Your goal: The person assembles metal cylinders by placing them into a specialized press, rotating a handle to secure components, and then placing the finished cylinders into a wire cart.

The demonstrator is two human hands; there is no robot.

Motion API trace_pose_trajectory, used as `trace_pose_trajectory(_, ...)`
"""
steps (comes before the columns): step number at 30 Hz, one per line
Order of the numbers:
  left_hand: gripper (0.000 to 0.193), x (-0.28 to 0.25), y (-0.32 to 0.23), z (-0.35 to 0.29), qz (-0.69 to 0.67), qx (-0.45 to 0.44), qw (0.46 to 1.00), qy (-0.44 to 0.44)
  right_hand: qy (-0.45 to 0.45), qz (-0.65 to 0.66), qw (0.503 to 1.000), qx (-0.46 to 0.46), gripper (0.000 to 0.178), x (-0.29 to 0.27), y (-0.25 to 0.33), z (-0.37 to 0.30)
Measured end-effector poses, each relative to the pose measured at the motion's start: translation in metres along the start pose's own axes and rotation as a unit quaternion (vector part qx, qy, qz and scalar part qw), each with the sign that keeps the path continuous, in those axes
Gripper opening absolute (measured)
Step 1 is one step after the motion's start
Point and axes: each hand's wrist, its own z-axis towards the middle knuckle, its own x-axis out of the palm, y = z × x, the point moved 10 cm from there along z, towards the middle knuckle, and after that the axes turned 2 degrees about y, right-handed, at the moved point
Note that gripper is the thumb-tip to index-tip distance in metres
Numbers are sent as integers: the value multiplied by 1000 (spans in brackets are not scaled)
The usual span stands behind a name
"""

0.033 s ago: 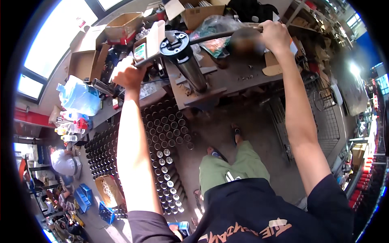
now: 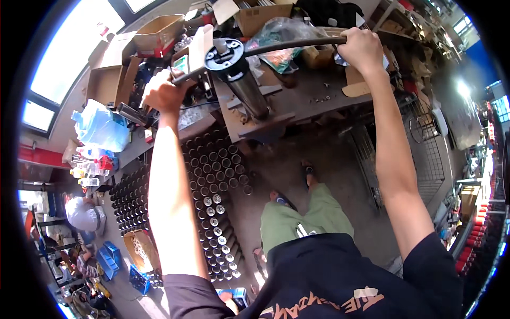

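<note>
My left hand (image 2: pixel 163 91) is closed around the near-left end of a long dark metal bar (image 2: pixel 289 45). My right hand (image 2: pixel 362 49) grips the bar's other end, far to the right, with the arm stretched out. Between them, nearer the left hand, the bar runs across the top of a shiny metal cylinder (image 2: pixel 248 93) with a dark round holed cap (image 2: pixel 225 55). The cylinder stands on the workbench (image 2: pixel 313 106), leaning in the view. How the bar meets the cap's centre is hard to make out.
Small bolts (image 2: pixel 320 99) and a clear plastic bag (image 2: pixel 281 40) lie on the bench among cardboard boxes (image 2: pixel 159 33). Rows of metal tubes (image 2: pixel 215 167) stand on the floor at left. A wire cage (image 2: pixel 427 151) is at right. Another person (image 2: pixel 84 214) is at far left.
The view has shifted slightly, and the bar's angle differs a little, its right end a touch lower. Both hands keep their grip.
</note>
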Motion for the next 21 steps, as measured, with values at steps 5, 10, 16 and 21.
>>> trace_pose_trajectory(5,26,39,25,15,-11,13,1000,11,17,17,999,26,21,-43,16,-67)
trace_pose_trajectory(10,37,1,-7,21,49,-149,986,-63,28,39,998,37,28,-27,2,-62)
trace_pose_trajectory(16,84,125,-173,-186,-699,-714,5,34,23,177,984,-7,31,23,-31,-44)
trace_pose_trajectory(21,42,137,-150,-170,-604,-784,-98,-104,-12,203,977,-63,21,57,-145,-24)
